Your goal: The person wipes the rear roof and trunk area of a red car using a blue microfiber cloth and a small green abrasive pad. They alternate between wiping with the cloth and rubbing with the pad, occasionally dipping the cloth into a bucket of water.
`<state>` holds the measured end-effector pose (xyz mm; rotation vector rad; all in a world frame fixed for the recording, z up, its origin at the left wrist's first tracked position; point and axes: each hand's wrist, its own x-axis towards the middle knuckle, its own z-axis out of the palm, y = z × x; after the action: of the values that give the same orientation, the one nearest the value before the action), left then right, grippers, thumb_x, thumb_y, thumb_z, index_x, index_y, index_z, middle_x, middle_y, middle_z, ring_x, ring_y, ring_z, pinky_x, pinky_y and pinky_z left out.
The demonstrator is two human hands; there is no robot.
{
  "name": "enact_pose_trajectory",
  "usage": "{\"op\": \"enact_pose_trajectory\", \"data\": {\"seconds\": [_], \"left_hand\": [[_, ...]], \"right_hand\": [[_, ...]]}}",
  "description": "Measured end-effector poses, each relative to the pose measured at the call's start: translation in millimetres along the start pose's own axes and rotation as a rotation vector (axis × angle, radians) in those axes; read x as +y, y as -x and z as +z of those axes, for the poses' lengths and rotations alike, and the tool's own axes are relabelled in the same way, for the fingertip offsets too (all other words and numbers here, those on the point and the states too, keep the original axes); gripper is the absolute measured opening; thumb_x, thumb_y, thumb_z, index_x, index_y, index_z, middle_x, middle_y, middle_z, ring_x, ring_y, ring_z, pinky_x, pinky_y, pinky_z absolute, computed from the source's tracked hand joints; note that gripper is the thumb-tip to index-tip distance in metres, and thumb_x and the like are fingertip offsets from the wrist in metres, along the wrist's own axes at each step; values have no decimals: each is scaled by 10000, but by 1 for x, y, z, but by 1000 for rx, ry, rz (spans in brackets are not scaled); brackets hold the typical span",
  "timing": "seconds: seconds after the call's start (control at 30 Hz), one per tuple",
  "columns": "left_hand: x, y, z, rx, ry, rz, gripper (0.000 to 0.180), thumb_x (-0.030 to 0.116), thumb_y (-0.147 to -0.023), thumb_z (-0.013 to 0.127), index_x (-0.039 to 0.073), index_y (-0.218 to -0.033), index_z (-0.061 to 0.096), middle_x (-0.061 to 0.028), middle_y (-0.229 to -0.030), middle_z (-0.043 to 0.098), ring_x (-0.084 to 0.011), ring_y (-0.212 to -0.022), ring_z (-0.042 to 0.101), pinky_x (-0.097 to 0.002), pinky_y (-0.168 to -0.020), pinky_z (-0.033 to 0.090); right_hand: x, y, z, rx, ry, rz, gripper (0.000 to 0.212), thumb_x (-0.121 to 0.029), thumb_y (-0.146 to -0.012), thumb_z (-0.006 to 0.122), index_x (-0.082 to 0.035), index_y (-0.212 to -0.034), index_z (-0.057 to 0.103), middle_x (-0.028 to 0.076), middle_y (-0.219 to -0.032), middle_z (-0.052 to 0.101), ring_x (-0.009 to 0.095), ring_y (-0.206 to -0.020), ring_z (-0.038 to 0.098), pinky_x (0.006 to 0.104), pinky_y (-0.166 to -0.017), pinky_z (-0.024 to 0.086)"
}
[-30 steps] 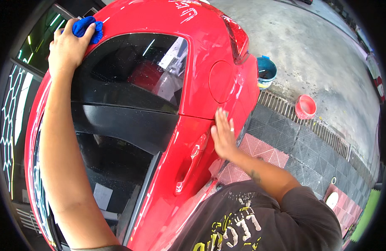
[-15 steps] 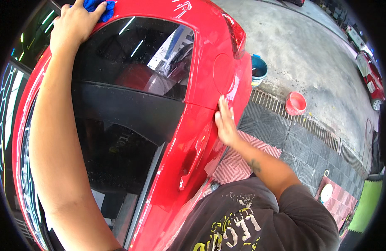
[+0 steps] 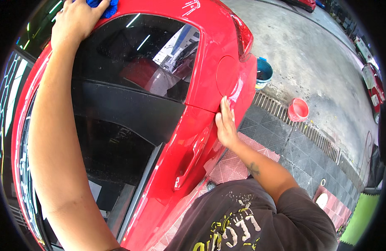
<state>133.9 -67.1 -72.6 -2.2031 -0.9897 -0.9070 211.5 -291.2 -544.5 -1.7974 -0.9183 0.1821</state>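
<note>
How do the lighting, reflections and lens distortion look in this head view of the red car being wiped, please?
Head view: bright daylight; streaky glare on the red car and reflections in its dark rear window; fisheye bends the car body and the floor drain grate, with a black rim around the picture; focus is fairly sharp on the left hand with the blue cloth and the right hand flat on the panel.

head view | looks down, close over red car [image 3: 209, 67] side (fisheye) | single view
</note>
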Motion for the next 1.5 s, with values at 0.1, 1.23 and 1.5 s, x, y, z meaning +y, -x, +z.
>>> {"op": "enact_pose_trajectory", "data": {"seconds": [0.1, 1.23, 1.5], "left_hand": [[-74, -44, 64, 176, -183, 164, 778, 810, -973, 582, 321, -1578, 590, -269, -1445, 674, -512, -1323, 670, -610, -1091, 561], [-66, -44, 51, 85, -191, 126, 721, 736, -980, 669, 249, -1511, 676, -246, -1454, 664, -414, -1350, 665, -525, -1156, 510], [-59, -41, 50, 68, -235, 60, 733, 746, -980, 663, 243, -1513, 670, -235, -1474, 655, -411, -1356, 663, -521, -1153, 514]], "right_hand": [[-5, 21, 8, -86, -9, -65, 696, -417, -1210, 290, 11, -1752, 202, 226, -1843, 164, 425, -1715, 95, 609, -1358, 35], [128, -112, -99, -365, 453, -1138, 639, -390, -999, 709, -218, -1601, 582, -33, -1753, 453, 261, -1670, 305, 622, -1346, 129], [112, -89, -90, -344, 407, -1084, 624, -407, -1015, 682, -205, -1599, 588, -38, -1747, 458, 281, -1677, 284, 620, -1336, 142]]}}
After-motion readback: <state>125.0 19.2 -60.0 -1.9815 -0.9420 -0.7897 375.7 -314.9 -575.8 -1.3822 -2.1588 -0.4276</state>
